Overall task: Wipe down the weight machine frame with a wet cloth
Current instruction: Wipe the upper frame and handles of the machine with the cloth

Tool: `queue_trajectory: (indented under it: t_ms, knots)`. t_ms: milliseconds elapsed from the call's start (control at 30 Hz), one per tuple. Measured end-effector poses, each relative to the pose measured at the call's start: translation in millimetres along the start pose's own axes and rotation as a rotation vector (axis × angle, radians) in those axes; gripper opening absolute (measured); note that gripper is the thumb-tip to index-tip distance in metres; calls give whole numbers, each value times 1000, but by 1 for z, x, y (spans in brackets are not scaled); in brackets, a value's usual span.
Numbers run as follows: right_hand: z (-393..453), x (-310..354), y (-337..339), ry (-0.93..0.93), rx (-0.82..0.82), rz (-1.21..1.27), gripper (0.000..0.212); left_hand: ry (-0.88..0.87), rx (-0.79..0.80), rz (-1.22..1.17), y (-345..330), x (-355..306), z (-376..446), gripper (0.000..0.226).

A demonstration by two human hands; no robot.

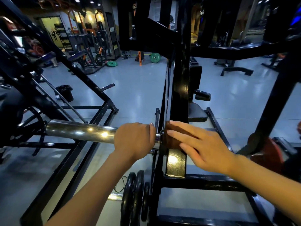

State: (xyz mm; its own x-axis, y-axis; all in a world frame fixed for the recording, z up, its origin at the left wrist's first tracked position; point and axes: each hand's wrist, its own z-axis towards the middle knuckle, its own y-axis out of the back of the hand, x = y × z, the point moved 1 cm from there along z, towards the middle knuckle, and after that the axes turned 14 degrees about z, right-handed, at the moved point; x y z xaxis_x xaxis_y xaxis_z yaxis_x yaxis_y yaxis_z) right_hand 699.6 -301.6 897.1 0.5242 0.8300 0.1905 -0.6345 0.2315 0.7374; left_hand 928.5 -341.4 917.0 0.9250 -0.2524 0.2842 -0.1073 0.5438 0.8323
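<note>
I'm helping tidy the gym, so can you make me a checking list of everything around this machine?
surface: grey floor, shiny.
job's things: brown cloth pressed against the black frame post.
clutter: weight plates below; black bin on the floor.
grippers: left hand grips the chrome bar; right hand lies flat on the cloth, fingers straight.
cables: green cord on the floor.
surroundings: other gym machines, green plates far off.

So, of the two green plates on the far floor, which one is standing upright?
The right one, near the orange post: it stands on its edge, round face toward the camera. The left one lies flat on the floor.
</note>
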Motion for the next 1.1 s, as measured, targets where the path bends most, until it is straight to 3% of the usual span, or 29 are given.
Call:
queue_trajectory:
  t_ms: [100,233,300,500,733,900,1000,1100]
  knots:
    - [24,-21,14,-7,-34,-76,44,1,10,2,2,0,0,62]
    - [64,-41,30,-284,-241,-100,45,-11,3,1,3,1,-1,62]
    - [62,-32,26,-334,-277,-92,47,-19,-2,-5,2,1,0,62]
    - [15,-3,10,-180,-78,-157,47,-12,7,-20,-4,2,1,64]
    - [90,-43,36,-418,-284,-200,45,-18,-16,-8,-5,3,1,65]
    - [44,3,10,-389,-196,-220,49,-2,-25,11,-7,2,0,64]
    - [57,-9,17,-403,-195,-290,50,-2,-6,7,-6,2,1,63]
    - [92,-38,32,-530,-271,-263,50,-17,4,-16,-2,2,0,60]
